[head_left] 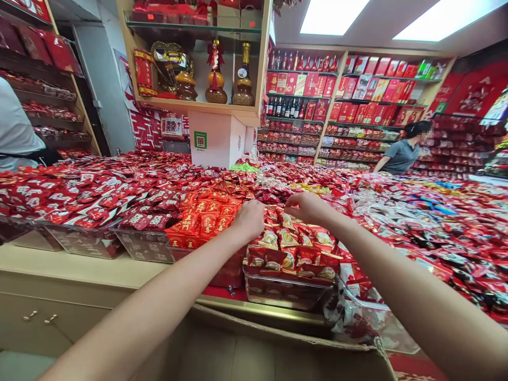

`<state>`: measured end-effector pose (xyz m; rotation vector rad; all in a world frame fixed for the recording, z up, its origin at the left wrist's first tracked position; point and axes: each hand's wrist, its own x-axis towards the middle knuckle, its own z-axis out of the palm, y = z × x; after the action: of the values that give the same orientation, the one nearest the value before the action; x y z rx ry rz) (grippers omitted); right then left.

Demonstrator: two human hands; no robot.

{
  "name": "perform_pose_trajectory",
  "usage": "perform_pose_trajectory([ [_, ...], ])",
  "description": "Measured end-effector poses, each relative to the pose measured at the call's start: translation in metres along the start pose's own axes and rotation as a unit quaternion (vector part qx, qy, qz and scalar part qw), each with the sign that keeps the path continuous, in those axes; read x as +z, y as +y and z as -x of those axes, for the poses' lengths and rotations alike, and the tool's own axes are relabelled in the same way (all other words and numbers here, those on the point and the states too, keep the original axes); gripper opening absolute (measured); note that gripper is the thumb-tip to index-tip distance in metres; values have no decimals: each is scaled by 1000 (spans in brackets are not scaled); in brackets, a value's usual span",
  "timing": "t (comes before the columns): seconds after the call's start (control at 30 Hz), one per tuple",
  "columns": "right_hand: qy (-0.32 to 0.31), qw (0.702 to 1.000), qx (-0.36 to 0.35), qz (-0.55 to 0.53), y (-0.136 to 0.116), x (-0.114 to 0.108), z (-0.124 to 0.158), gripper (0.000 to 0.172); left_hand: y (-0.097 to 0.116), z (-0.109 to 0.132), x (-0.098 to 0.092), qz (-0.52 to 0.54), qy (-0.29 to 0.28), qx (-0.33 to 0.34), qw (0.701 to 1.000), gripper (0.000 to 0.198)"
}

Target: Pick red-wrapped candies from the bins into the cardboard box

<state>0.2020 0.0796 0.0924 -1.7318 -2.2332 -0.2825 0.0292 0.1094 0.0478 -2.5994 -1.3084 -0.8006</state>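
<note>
Both my arms reach forward over a clear plastic bin (286, 291) heaped with small red candy packets (293, 248). My left hand (251, 218) is curled closed at the back of that heap, fingers turned away; what it holds is hidden. My right hand (305, 207) is pinched closed just above the packets, and what sits between its fingers is too small to name. A neighbouring bin holds orange-red packets (202, 219) to the left of my left hand.
A wide counter is covered with bins of red sweets (99, 196). An open cardboard box (254, 349) sits below my arms. One person (402, 151) stands at the far right shelves, another person's back (16, 127) at the left edge. Shelves of red gift boxes (357, 90) line the back.
</note>
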Motion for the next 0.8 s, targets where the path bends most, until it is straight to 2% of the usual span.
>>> perform_pose_trajectory([
  [0.17, 6, 1000, 2, -11, 6, -2, 4, 15, -14, -10, 0, -12, -20, -31, 999, 17],
  [0.4, 6, 999, 9, -34, 22, 2, 30, 14, -16, -18, -8, 0, -43, -39, 998, 17],
  [0.57, 15, 996, 69, -57, 37, 7, 60, 12, -15, -27, -20, 22, -72, -62, 995, 25],
  [0.67, 33, 992, 98, -65, 46, 12, 70, 8, -16, -33, -14, 33, -86, -71, 993, 27],
  [0.8, 8, 991, 93, -96, 47, 14, 75, 10, -13, -30, -4, 38, -119, -79, 989, 19],
])
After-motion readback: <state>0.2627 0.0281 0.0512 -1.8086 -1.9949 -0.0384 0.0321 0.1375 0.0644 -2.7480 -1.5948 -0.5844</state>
